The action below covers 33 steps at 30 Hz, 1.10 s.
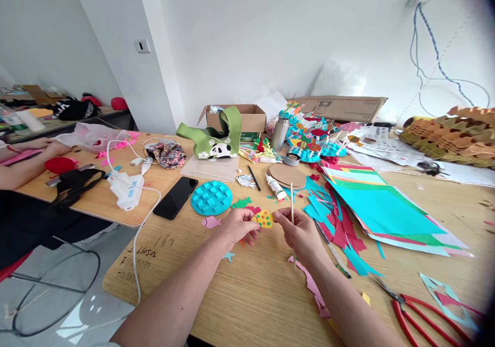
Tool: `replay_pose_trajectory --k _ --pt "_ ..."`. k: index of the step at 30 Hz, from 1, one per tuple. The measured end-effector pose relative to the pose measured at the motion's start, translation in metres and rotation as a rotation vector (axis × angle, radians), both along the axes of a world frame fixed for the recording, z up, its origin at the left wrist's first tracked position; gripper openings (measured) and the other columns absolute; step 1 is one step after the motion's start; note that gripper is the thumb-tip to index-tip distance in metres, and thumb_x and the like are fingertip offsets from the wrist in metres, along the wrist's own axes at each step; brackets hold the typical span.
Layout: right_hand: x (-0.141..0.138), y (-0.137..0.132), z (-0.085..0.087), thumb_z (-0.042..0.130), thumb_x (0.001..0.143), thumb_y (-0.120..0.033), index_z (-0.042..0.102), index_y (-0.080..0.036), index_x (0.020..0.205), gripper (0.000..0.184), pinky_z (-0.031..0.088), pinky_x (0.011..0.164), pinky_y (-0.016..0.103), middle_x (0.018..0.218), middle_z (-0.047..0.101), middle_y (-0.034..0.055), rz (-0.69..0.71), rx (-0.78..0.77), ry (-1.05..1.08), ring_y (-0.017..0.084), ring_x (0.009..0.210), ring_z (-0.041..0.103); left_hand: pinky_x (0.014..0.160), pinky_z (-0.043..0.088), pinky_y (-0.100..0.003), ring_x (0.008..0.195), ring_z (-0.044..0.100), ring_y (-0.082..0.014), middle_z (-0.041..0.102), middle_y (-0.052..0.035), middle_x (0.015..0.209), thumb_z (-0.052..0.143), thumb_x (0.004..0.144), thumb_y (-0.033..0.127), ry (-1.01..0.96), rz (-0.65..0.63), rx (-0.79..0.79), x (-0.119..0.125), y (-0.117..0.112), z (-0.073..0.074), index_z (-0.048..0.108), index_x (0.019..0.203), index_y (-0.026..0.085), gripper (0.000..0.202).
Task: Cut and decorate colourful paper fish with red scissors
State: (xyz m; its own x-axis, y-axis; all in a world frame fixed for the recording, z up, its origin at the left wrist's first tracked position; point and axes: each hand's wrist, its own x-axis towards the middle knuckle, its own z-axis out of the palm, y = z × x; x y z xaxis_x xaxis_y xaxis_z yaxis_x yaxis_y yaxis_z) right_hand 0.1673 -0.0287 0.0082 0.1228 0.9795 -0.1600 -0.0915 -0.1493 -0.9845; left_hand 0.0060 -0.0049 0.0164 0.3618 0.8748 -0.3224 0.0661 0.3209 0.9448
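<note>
Between thumb and fingers, my left hand (240, 227) pinches a yellow paper fish (263, 218) with coloured dots. My right hand (297, 229) is closed around a thin wooden stick (292, 202) held upright, and its fingertips touch the fish's tail end. Close to my left hand lie a pink paper fish (211, 222), a green paper fish (241, 202) and a light blue paper starfish (229, 256). A round blue woven-paper disc (211, 198) rests beyond them. Past my hands are a white glue bottle (276, 187) and a round cardboard piece (286, 176).
Red-handled scissors (415, 311) lie at the front right, below stacked coloured paper (386, 208) and paper strips (344, 228). A black phone (176, 197), white power strip (127, 188) and cable are at left. Behind stand a green panda bag (216, 138) and a metal flask (280, 133). Another person's arm (19, 166) shows far left.
</note>
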Motion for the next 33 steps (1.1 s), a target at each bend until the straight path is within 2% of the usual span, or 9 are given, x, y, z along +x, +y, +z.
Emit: replay_pose_trajectory --k 3,5,8,10,18,21,27,30,33 --pt "0.006 0.003 -0.002 0.07 0.061 -0.059 0.056 -0.016 0.073 0.047 0.011 0.032 0.018 0.041 0.035 -0.0107 0.005 0.009 -0.059 0.002 0.031 0.019 0.038 0.044 -0.017 0.049 0.054 -0.0082 0.065 -0.0043 0.075 0.061 0.063 0.018 0.005 0.016 -0.005 0.0 0.0 0.001 0.057 0.079 0.014 0.017" --pt "0.013 0.006 -0.003 0.065 0.065 -0.058 0.059 -0.016 0.073 0.044 0.014 0.033 0.02 0.042 0.042 -0.0075 -0.025 0.024 -0.216 0.003 0.032 0.022 0.038 0.043 -0.017 0.048 0.054 -0.0076 0.065 -0.0037 0.079 0.062 0.064 0.019 -0.009 0.052 0.007 -0.001 0.001 0.001 0.056 0.09 0.015 0.026" --pt "0.026 0.012 -0.008 0.059 0.07 -0.053 0.064 -0.015 0.071 0.038 0.023 0.037 0.022 0.053 0.059 0.001 -0.088 0.021 -0.564 0.007 0.036 0.035 0.037 0.042 -0.016 0.046 0.054 -0.007 0.065 -0.0032 0.082 0.062 0.067 0.021 -0.016 0.13 0.023 -0.003 0.003 0.002 0.053 0.1 0.017 0.034" --pt "0.034 0.017 -0.012 0.058 0.07 -0.048 0.067 -0.015 0.071 0.034 0.029 0.041 0.023 0.062 0.066 0.0051 -0.108 0.006 -0.678 0.011 0.042 0.045 0.036 0.041 -0.016 0.045 0.054 -0.0072 0.065 -0.0029 0.083 0.06 0.069 0.021 -0.019 0.174 0.028 -0.004 0.004 0.001 0.051 0.101 0.017 0.034" --pt "0.043 0.017 -0.01 0.052 0.077 -0.037 0.07 -0.017 0.084 0.028 0.037 0.059 0.029 0.087 0.071 0.0131 -0.2 0.021 -0.926 0.025 0.078 0.063 0.034 0.041 -0.016 0.043 0.054 -0.0072 0.063 -0.0011 0.079 0.063 0.067 0.023 0.0 0.239 0.089 -0.004 0.009 -0.003 0.05 0.101 0.017 0.037" --pt "0.041 0.016 -0.009 0.046 0.081 -0.035 0.07 -0.018 0.087 0.03 0.037 0.059 0.028 0.086 0.071 0.0111 -0.19 0.037 -0.937 0.023 0.076 0.063 0.033 0.042 -0.017 0.045 0.055 -0.008 0.063 -0.0019 0.079 0.064 0.067 0.026 -0.004 0.259 0.116 -0.004 0.01 -0.004 0.052 0.1 0.016 0.037" --pt "0.041 0.018 -0.009 0.05 0.08 -0.036 0.07 -0.018 0.068 0.03 0.035 0.05 0.025 0.062 0.068 0.0053 -0.113 0.039 -0.865 0.018 0.056 0.06 0.032 0.042 -0.018 0.047 0.054 -0.0088 0.062 -0.0037 0.075 0.065 0.068 0.041 -0.069 0.277 0.183 -0.004 0.012 -0.009 0.057 0.085 0.014 0.034" --pt "0.043 0.017 -0.004 0.048 0.082 -0.043 0.069 -0.017 0.073 0.035 0.034 0.048 0.025 0.065 0.069 0.0057 -0.181 0.053 -0.822 0.017 0.053 0.057 0.031 0.037 -0.016 0.043 0.05 -0.007 0.061 -0.0023 0.069 0.065 0.067 0.047 -0.128 0.3 0.214 -0.006 0.012 -0.011 0.057 0.078 0.013 0.037" --pt "0.044 0.014 0.003 0.053 0.079 -0.051 0.066 -0.015 0.072 0.039 0.029 0.039 0.023 0.058 0.064 0.0042 -0.331 0.147 -0.579 0.011 0.039 0.045 0.03 0.031 -0.015 0.041 0.046 -0.0057 0.057 0.0007 0.063 0.064 0.068 0.05 -0.177 0.352 0.241 -0.008 0.013 -0.009 0.056 0.078 0.014 0.038"
